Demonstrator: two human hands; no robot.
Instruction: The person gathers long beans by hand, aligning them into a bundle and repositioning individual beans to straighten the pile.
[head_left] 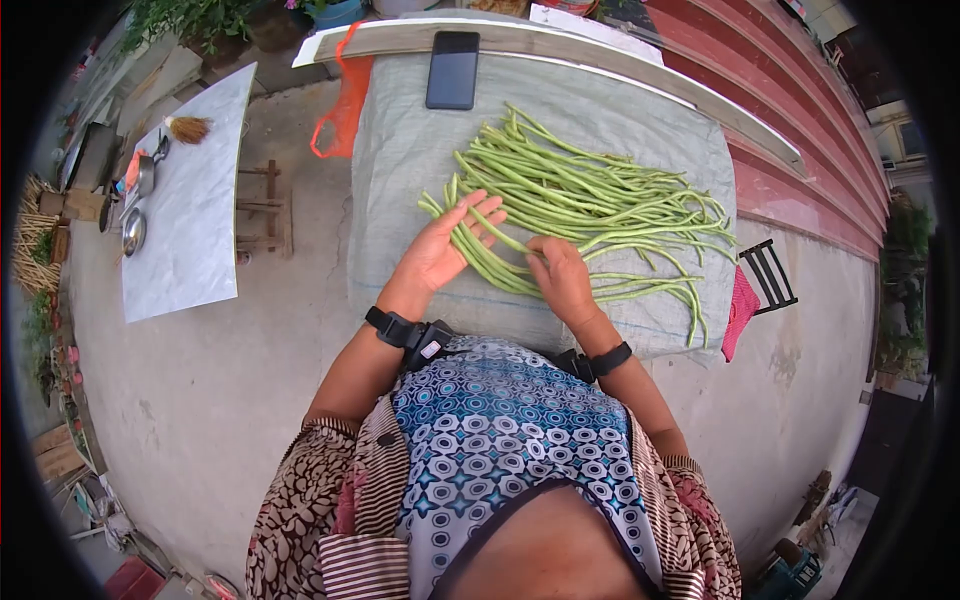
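A bunch of long green beans (590,185) lies spread across a pale green woven sheet (400,130). At the near side of the pile, my left hand (448,238) is turned palm up, and several long beans pass across its fingers near their left ends. The fingers are loosely curved about these beans. My right hand (563,278) is closed on the same beans farther along, knuckles up, its fingertips partly hidden. Beyond it the beans trail to the right over the sheet.
A black phone (453,72) lies at the sheet's far edge, before a long board (600,52). An orange plastic bag (345,95) hangs at the left corner. To the left stands a light-topped table (195,210) with a small broom (188,129) and metal bowl (133,232). Red steps (760,120) rise at right.
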